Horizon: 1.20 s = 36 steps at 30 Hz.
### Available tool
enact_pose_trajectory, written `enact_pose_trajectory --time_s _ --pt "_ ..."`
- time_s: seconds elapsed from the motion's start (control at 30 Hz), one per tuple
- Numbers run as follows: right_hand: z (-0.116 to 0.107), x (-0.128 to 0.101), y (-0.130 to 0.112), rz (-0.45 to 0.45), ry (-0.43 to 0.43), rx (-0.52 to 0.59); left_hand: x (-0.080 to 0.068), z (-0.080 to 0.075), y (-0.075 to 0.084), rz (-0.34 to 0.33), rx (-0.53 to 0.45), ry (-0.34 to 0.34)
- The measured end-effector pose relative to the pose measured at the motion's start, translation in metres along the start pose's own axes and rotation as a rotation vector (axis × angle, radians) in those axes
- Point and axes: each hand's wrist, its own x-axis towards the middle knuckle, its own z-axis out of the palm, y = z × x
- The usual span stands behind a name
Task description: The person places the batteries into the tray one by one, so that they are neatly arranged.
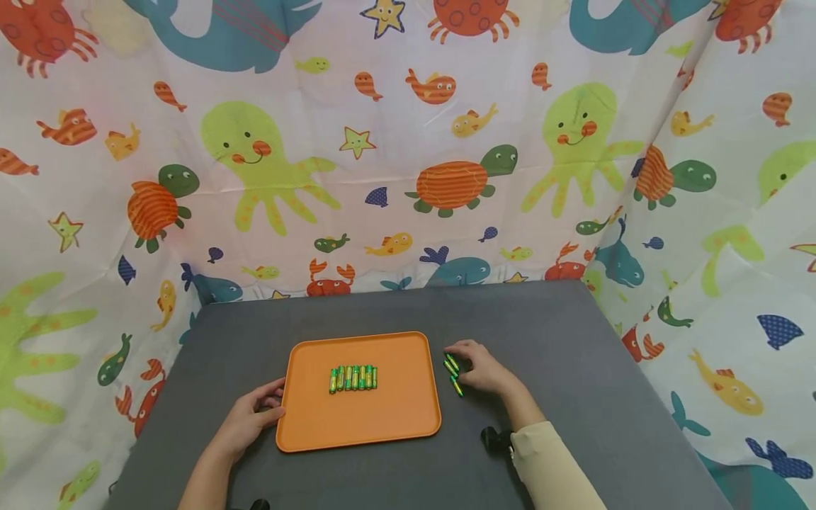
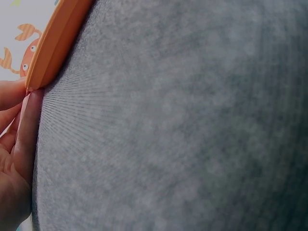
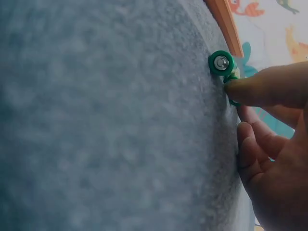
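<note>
Seven batteries [image 1: 353, 377] lie in a row on the orange tray [image 1: 395, 418].
Right hand [image 1: 482, 368] pinches loose batteries [image 1: 452, 372] beside it; left hand [image 1: 250, 419], fingers relaxed, touches the tray's edge.

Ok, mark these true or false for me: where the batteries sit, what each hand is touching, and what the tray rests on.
1. A row of batteries lies on the orange tray. True.
2. The right hand rests on the tray. False: it is on the grey table beside the tray, its fingers on loose batteries there.
3. The left hand touches the tray's left edge. True.
4. The tray is empty. False: it holds the row of batteries.
5. The loose batteries lie left of the tray. False: they lie to its right.
</note>
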Motion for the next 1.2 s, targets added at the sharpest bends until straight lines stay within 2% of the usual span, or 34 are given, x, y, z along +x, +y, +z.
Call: enact_pose_trajectory --time_s 0.17,0.37,0.7,0.97,1.2 --pt "-0.001 0.000 0.001 0.026 0.017 0.038 0.000 0.000 -0.002 0.004 -0.005 0.004" --pt "-0.001 -0.003 0.000 0.104 0.059 0.065 0.002 -0.002 0.000 0.007 -0.014 -0.008" --pt "-0.008 -0.001 -0.008 0.250 0.186 0.247 0.004 -0.004 0.002 0.001 0.005 -0.005" --pt "-0.010 0.006 -0.030 0.212 0.202 0.292 0.006 -0.003 0.001 0.012 0.000 -0.011" --pt "0.006 0.020 -0.061 0.183 0.190 0.314 0.004 -0.003 0.001 0.009 -0.007 -0.018"
